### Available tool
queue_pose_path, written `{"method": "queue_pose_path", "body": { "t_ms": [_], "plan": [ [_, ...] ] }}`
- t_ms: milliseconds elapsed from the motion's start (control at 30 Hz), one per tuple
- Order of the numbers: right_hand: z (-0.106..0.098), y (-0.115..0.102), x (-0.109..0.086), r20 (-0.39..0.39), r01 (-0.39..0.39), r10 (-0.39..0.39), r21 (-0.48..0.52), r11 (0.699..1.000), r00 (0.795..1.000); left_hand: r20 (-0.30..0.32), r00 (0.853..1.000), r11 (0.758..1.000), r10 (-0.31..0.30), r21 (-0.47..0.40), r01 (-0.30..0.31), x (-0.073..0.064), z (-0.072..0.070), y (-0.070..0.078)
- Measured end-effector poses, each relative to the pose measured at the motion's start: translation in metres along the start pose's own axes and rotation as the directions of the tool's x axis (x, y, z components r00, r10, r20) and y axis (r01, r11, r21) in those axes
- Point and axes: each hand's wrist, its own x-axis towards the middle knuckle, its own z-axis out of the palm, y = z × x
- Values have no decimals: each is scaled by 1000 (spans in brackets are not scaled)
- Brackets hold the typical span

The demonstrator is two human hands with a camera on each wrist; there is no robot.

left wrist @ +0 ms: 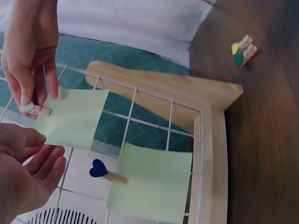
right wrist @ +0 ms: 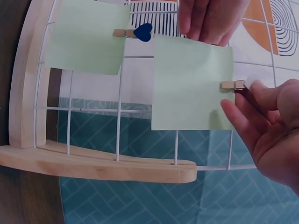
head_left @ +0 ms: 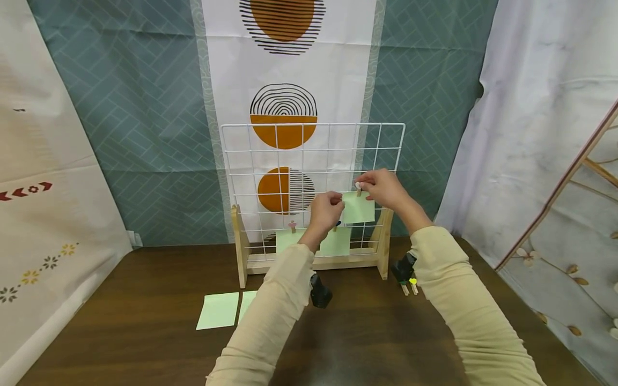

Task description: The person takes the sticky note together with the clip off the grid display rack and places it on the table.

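A sheet of pale green paper [head_left: 359,209] lies against a white wire grid [head_left: 314,124] in a wooden stand [head_left: 383,244]. My left hand [head_left: 324,214] pinches its left edge. At the sheet's top edge, my right hand [head_left: 384,190] pinches a small wooden clothespin [right wrist: 232,85] with a white top, partly hidden by the fingertips. The clothespin sits over the paper's edge. Lower on the grid hangs another green sheet [left wrist: 152,182], held by a clothespin with a dark blue heart [left wrist: 98,168]. Left of it, a third sheet [head_left: 286,241] hangs under a pink-topped clothespin [head_left: 292,226], partly covered by my left arm.
Two more green sheets lie on the dark table [head_left: 159,300]: one whole sheet [head_left: 218,311] at the left, the other partly behind my left sleeve. Clothespins with yellow [left wrist: 235,48] and green tops [left wrist: 239,59] lie right of the stand. A patterned curtain [head_left: 425,107] hangs behind the grid.
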Motion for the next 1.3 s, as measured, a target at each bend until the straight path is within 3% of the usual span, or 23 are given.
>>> {"method": "queue_pose_path", "body": {
  "t_ms": [267,433,567,800,1300],
  "plan": [
    [7,2,2,-94,11,-17,-63,998,995,-88,996,1000,-11,-2,11,0,6,4],
    [11,2,2,-144,20,-36,-111,994,989,-111,994,1000,-1,2,1,0,7,4],
    [13,1,2,-167,9,-32,-135,991,985,-104,995,1000,-1,-3,1,0,6,3],
    [13,-3,1,-180,-14,1,-72,997,984,-68,997,999,-29,-36,26,2,5,4],
    [13,0,-4,-227,25,-12,56,998,974,-32,999,997,-34,-73,32,-1,-3,-3]
  ]
}}
